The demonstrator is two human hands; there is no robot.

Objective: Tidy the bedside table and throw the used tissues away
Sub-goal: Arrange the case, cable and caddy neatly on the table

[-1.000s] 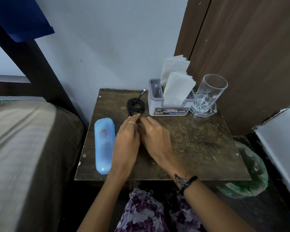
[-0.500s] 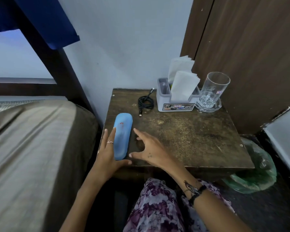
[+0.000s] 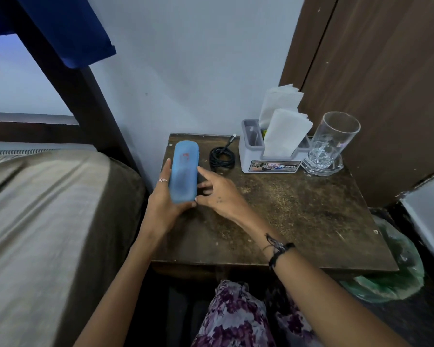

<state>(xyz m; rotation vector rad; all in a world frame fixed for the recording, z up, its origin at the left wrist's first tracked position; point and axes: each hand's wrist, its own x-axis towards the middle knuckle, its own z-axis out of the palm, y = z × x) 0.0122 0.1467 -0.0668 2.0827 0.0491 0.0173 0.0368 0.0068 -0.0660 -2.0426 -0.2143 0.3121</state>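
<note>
A long blue case (image 3: 184, 171) lies lengthwise at the back left of the brown bedside table (image 3: 298, 221). My left hand (image 3: 161, 204) lies along the case's left side with straight fingers, and its thumb presses the near end. My right hand (image 3: 218, 196) is spread, its index fingertip touching the case's right side. A coiled black cable (image 3: 222, 157) lies just right of the case. Behind it, a grey holder (image 3: 268, 161) carries folded white tissues (image 3: 283, 136). No loose tissue shows on the table.
An empty clear glass (image 3: 328, 144) stands at the back right beside the holder. A green plastic bag (image 3: 396, 276) sits on the floor to the table's right. The bed (image 3: 48, 221) borders the left side, and a brown door (image 3: 386, 96) rises behind.
Both hands left the table's middle and went to the blue case. The case has slid from the front left edge toward the back left corner.
</note>
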